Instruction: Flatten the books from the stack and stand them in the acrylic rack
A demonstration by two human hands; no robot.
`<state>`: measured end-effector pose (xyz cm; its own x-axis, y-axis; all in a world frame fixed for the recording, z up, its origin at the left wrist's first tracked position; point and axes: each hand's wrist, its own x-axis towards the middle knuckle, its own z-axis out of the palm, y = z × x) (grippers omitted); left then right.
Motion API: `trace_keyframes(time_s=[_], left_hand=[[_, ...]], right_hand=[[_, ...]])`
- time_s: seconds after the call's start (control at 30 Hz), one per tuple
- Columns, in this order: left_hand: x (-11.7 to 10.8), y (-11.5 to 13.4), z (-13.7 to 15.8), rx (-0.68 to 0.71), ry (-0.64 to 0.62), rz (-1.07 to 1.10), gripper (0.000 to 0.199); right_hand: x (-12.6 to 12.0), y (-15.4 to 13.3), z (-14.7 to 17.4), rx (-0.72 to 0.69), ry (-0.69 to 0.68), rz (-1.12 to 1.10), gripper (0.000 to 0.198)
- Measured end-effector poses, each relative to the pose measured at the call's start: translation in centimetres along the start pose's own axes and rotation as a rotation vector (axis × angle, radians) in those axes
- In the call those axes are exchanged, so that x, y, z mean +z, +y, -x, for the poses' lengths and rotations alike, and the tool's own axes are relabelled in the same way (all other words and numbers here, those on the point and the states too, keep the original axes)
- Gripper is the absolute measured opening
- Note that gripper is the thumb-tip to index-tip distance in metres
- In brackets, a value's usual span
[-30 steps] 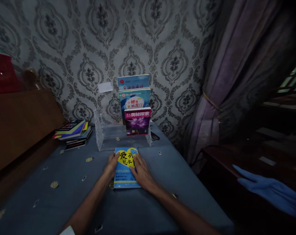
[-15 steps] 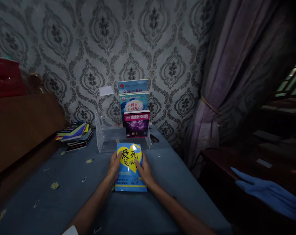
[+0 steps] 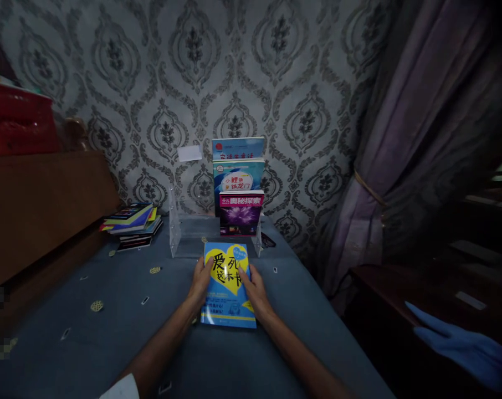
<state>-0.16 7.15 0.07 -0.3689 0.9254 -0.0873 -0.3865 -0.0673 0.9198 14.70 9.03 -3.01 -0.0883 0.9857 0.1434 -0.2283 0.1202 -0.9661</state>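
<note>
Both the left hand [image 3: 201,280] and right hand [image 3: 254,284] clamp the blue book's [image 3: 228,285] edges; tilted carelessly, it could topple the magazine [image 3: 240,213] in the acrylic rack [image 3: 180,235].

A table [image 3: 109,332] covered with a blue-grey cloth is seen set against a patterned wall. A blue book with a yellow heart [image 3: 228,285] is shown on the cloth near the middle, its lower edge resting on the table and both of a person's hands laid at its sides. Just behind it, a clear plastic rack [image 3: 193,233] is stood on the table, with three books propped in its right half. A loose stack of books [image 3: 132,224] is placed at the back left, close to a wooden board. Small round and oblong motifs are scattered across the cloth.
</note>
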Motion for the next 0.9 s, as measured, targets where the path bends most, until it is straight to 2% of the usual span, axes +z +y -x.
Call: trace_keyframes(time_s=[0.1, 0.23, 0.47, 0.6, 0.73, 0.83, 0.9], left_hand=[[0.7, 0.9, 0.5, 0.152, -0.11, 0.006, 0.051], [1.1, 1.9, 1.3, 0.343, -0.18, -0.038, 0.05], [0.2, 3.0, 4.4, 0.313, -0.16, -0.138, 0.05], [-2.0, 2.2, 6.1, 0.293, -0.216, -0.234, 0.053], [-4.6, 1.8, 7.3, 0.25, -0.25, -0.464, 0.038], [-5.1, 3.4, 7.2, 0.273, -0.34, -0.592, 0.025], [-4.2, 5.3, 6.2, 0.3, -0.383, -0.644, 0.024]], right_hand=[[-0.2, -1.5, -0.2, -0.135, -0.013, 0.071, 0.053], [-0.6, -2.7, 0.0, -0.289, 0.002, 0.215, 0.047], [-2.3, -2.9, 2.3, -0.294, -0.068, 0.366, 0.038], [-4.1, -2.0, 4.2, -0.293, -0.071, 0.468, 0.037], [-6.1, -1.0, 6.1, -0.297, -0.079, 0.63, 0.036], [-6.4, -1.5, 6.4, -0.295, -0.126, 0.634, 0.032], [-5.9, -2.8, 5.3, -0.317, -0.146, 0.597, 0.028]])
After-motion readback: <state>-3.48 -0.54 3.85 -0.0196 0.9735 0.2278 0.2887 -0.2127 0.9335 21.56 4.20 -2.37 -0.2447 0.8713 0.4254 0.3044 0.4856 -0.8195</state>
